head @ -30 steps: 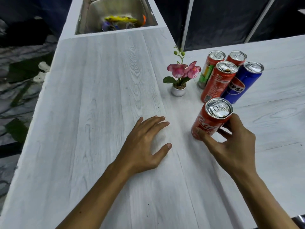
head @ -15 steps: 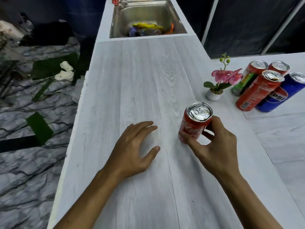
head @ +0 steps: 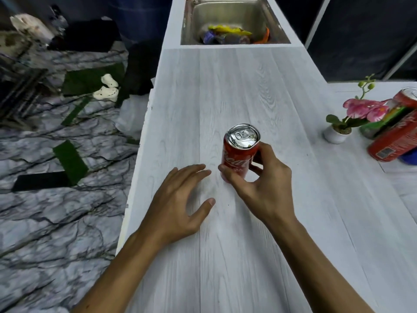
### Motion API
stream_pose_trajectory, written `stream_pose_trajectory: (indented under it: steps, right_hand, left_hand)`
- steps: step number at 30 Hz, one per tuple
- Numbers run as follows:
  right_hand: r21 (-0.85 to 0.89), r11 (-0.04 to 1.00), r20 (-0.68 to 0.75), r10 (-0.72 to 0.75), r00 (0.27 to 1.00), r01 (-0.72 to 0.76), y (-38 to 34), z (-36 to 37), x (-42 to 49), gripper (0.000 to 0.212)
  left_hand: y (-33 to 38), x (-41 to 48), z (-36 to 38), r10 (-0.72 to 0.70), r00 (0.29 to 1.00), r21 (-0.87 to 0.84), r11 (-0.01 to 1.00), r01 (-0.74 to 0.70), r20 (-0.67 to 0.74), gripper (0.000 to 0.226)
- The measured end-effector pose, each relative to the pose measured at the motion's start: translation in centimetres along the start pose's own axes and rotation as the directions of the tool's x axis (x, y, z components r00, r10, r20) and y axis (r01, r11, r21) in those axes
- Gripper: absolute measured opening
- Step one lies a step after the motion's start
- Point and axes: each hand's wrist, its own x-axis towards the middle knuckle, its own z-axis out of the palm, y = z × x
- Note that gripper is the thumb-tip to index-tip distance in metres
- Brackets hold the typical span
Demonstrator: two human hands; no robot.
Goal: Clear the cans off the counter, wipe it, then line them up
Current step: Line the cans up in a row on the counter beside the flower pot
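My right hand (head: 261,186) grips a red cola can (head: 239,152) around its lower half; the can stands upright at the middle of the white wood-grain counter (head: 225,86). My left hand (head: 178,206) lies flat on the counter just left of the can, fingers spread, holding nothing. At the right edge of the view stand other cans, partly cut off: a red can (head: 394,141), a red-and-green can (head: 404,102) behind it, and a sliver of a blue can (head: 409,158).
A small white pot with a pink orchid (head: 352,118) stands on the counter just left of the can group. A steel sink (head: 232,21) with coloured items in it lies at the far end. The counter's left edge drops to a marbled floor.
My right hand has carried the red cola can leftward, away from the can group toward the counter's middle. The view has swung left, so the other cans sit at the right edge.
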Motion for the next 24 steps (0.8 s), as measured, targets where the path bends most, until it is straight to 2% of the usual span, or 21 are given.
stream_pose_trajectory:
  steps: [11, 24]
  right_hand:
    - [-0.011, 1.0, 0.023, -0.02, 1.0, 0.02, -0.4, 4.9, 0.4, 0.067]
    - [-0.044, 0.999, 0.004, -0.026, 1.0, 0.026, 0.1, 6.3, 1.5, 0.069]
  left_hand:
    - [-4.2, -1.0, -1.7, -0.023, 1.0, 0.074, 0.997, 0.023, -0.002, 0.059]
    - [-6.0, -1.4, -1.5, -0.013, 1.0, 0.053, 0.998, 0.012, 0.011, 0.06]
